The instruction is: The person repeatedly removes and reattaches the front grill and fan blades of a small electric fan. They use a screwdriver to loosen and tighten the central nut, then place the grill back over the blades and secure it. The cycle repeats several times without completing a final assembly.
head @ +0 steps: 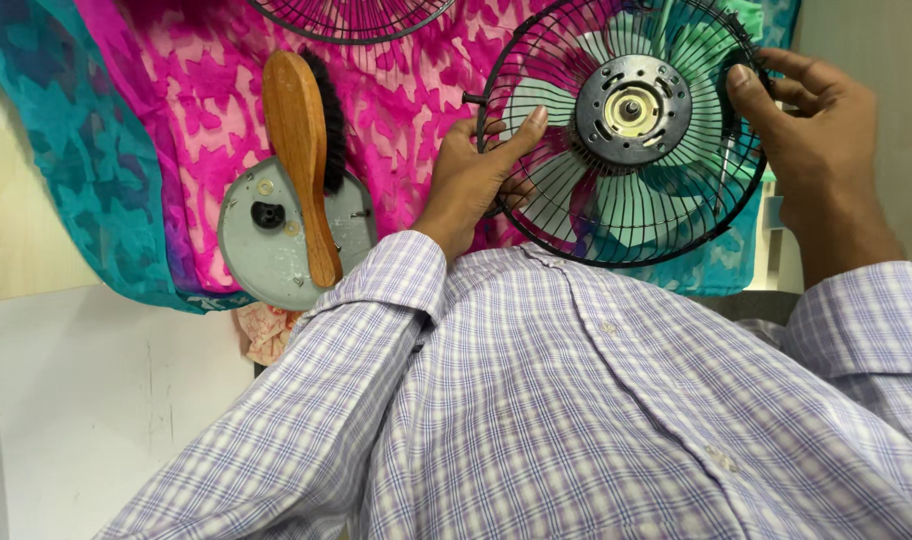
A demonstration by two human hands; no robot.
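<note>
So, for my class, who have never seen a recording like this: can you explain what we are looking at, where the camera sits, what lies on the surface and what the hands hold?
The single picture comes from a camera worn on a person's head, looking down over their checked shirt at their own two bare hands. There is no machine.

The left hand and right hand grip opposite edges of a round black wire fan guard, with pale green blades and a grey hub behind its wires.

Underneath lies a pink and teal patterned cloth. On it rests a grey round plate, with a wooden-backed brush lying across it. Another wire guard peeks in at the top.
</note>
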